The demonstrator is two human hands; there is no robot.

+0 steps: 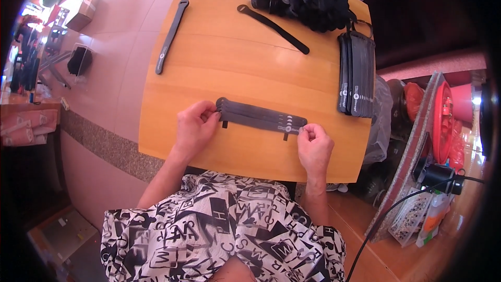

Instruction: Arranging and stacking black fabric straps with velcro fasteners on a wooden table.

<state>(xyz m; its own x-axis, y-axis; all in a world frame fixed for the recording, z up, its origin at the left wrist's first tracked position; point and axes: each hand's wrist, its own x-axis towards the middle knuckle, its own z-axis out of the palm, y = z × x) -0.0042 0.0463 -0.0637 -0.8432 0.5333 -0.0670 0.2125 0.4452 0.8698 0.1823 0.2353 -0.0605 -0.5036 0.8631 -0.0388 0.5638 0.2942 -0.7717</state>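
Before the person, a fanned set of black straps (255,115) is held on or just above the counter (209,60); the left hand (197,125) pinches its 9 o'clock end, the right hand (315,149) its 3 o'clock end. The step seems to be aligning; the next move probably calls for squaring the edges, like the strap stack (360,73) at 2 o'clock. How many layers are pinched, I cannot tell surely.

Dark grey straps (257,115), several together, overlap in a narrow fanned stack with their edges staggered. The stack lies lengthwise from left to right, sloping slightly nearer at its right end, over the near part of the yellow-brown table (209,68). Rounded tips show at the left; white printed marks line the right.
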